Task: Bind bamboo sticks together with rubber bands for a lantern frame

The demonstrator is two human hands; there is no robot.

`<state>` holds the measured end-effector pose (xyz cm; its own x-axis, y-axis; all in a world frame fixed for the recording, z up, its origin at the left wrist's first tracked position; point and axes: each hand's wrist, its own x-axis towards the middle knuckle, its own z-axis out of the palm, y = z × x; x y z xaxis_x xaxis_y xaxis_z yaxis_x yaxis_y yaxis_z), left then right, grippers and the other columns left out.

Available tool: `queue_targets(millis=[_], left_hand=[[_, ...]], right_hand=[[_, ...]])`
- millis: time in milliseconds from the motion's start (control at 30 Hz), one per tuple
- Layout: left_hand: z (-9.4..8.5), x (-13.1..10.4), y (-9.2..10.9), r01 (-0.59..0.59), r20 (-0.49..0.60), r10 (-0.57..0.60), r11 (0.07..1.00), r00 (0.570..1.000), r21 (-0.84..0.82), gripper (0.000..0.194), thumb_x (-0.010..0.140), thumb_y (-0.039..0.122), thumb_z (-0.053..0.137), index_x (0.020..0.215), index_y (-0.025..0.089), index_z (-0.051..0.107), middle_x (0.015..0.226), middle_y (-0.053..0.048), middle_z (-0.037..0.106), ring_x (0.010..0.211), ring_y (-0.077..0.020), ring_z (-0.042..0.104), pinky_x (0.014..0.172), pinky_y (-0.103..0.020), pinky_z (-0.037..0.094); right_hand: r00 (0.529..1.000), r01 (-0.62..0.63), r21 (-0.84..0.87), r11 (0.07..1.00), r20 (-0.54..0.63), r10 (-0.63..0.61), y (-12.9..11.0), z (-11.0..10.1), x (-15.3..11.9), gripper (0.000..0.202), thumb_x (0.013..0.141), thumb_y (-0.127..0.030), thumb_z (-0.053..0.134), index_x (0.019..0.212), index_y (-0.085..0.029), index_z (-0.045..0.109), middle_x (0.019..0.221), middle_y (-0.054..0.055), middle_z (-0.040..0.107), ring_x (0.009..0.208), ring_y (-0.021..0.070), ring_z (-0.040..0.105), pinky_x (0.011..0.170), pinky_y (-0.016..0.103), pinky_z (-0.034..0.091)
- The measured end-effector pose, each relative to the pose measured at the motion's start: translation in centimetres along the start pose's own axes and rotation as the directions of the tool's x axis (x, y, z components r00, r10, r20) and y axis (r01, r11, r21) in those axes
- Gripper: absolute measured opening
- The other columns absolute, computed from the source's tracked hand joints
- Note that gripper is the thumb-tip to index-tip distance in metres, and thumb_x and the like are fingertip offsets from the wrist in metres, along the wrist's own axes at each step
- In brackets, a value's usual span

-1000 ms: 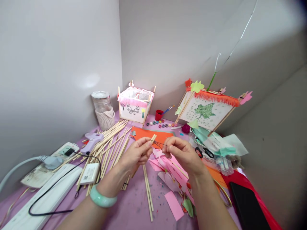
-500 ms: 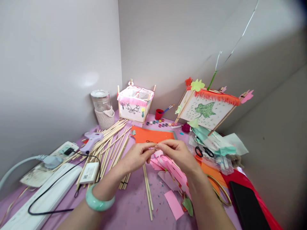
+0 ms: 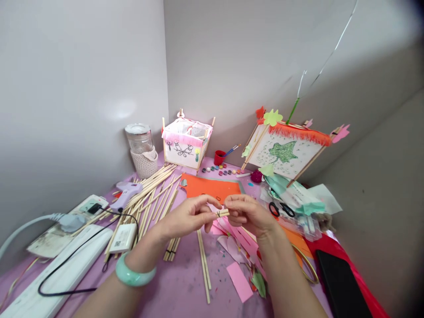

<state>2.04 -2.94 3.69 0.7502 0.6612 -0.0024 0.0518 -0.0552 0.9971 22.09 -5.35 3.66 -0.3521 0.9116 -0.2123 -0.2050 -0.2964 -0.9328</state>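
Between my hands, over the table's middle, is a short visible length of light wooden sticks with a thin black band around them. My left hand, with a pale green bangle on the wrist, pinches the sticks at the band. My right hand has its fingers curled around their other end; the rest of the sticks is hidden by my hands. Just behind lies an orange sheet with small black loops on it. Pink paper pieces lie under my right hand, and two loose sticks lie nearer me.
Many wooden sticks, a lilac glue gun and a white power strip fill the left. Two paper lanterns stand behind, one with a bird drawing, one with a green leaf. Black-handled scissors lie right.
My fingertips have moved apart from their close pinch. The banded stick ends now show between my hands, and my left forearm has shifted slightly left.
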Motion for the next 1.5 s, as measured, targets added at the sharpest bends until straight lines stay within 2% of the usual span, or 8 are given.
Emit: queue_targets(millis=[233,367,433,567,800,1067,1267,1500], left_hand=[[0.2,0.4,-0.5,0.02,-0.142,0.023,0.957,0.99,0.29,0.027,0.084,0.031,0.051,0.103,0.017,0.064,0.057,0.002,0.058,0.05,-0.0084,0.045,0.049,-0.02,0.032],[0.2,0.9,-1.1,-0.007,-0.251,0.034,0.994,0.967,0.109,0.031,0.083,0.032,0.053,0.106,0.015,0.064,0.053,0.004,0.05,0.048,-0.0072,0.042,0.047,-0.019,0.031],[0.2,0.9,-1.1,0.001,-0.261,-0.031,0.993,0.965,-0.114,0.034,0.083,0.035,0.054,0.109,0.014,0.061,0.053,0.005,0.046,0.041,-0.0044,0.032,0.04,-0.018,0.022],[0.1,0.7,-0.8,-0.002,-0.209,-0.102,0.895,0.973,-0.446,0.037,0.081,0.037,0.058,0.111,0.015,0.057,0.055,0.006,0.047,0.033,-0.0005,0.018,0.034,-0.017,0.008],[0.1,0.9,-1.1,-0.013,-0.182,-0.116,0.811,0.976,-0.585,0.025,0.082,0.033,0.06,0.099,0.015,0.058,0.054,0.006,0.047,0.033,0.0006,0.021,0.034,-0.016,0.01],[0.4,0.8,-1.0,-0.088,-0.243,-0.077,0.795,0.967,-0.6,0.026,0.081,0.031,0.062,0.103,0.017,0.061,0.056,0.005,0.052,0.033,0.0011,0.025,0.034,-0.015,0.012],[0.7,0.9,-1.2,-0.109,-0.205,-0.012,0.814,0.979,-0.57,0.028,0.081,0.031,0.062,0.107,0.017,0.063,0.059,0.002,0.055,0.033,0.0014,0.028,0.033,-0.014,0.013],[0.7,1.0,-1.2,-0.112,-0.224,-0.034,0.786,0.974,-0.608,0.028,0.08,0.031,0.063,0.105,0.018,0.064,0.058,0.003,0.053,0.033,0.0018,0.027,0.033,-0.014,0.012]], right_hand=[[0.919,0.182,-0.615,0.768,-0.171,-0.355,-0.3,2.5,-0.7,0.019,0.077,-0.032,0.062,0.065,-0.017,0.059,0.06,-0.002,0.051,0.055,0.0093,0.042,0.051,0.023,0.03],[0.817,0.251,-0.86,0.445,-0.059,-0.574,0.1,3.9,-0.6,0.017,0.084,-0.026,0.054,0.07,-0.019,0.062,0.07,0.002,0.058,0.066,0.0139,0.05,0.06,0.026,0.035],[0.802,0.255,-0.866,0.431,-0.06,-0.595,0.2,4.2,-0.4,0.016,0.085,-0.026,0.054,0.073,-0.02,0.061,0.072,0.002,0.058,0.067,0.0137,0.051,0.062,0.026,0.036],[0.825,0.332,-0.744,0.579,-0.069,-0.561,0.2,4.0,0.0,0.011,0.083,-0.028,0.058,0.076,-0.02,0.06,0.088,0.003,0.058,0.078,0.0137,0.054,0.065,0.024,0.041],[0.722,0.511,-0.558,0.654,-0.135,-0.679,1.0,3.4,0.8,0.009,0.08,-0.027,0.063,0.075,-0.019,0.062,0.096,0.005,0.056,0.086,0.0145,0.055,0.065,0.024,0.043],[0.917,0.392,0.006,0.92,-0.086,-0.39,2.0,3.3,1.3,0.015,0.082,-0.029,0.059,0.075,-0.016,0.056,0.06,-0.003,0.048,0.048,0.0057,0.036,0.046,0.02,0.026],[0.954,0.292,0.405,0.867,-0.052,-0.296,1.8,3.4,1.5,0.011,0.075,-0.025,0.061,0.072,-0.016,0.057,0.074,0.001,0.049,0.059,0.0083,0.04,0.042,0.017,0.023],[0.909,0.412,0.397,0.82,-0.119,-0.399,2.3,4.0,1.8,0.01,0.077,-0.024,0.061,0.074,-0.017,0.056,0.081,0.001,0.051,0.06,0.0081,0.042,0.042,0.018,0.021]])
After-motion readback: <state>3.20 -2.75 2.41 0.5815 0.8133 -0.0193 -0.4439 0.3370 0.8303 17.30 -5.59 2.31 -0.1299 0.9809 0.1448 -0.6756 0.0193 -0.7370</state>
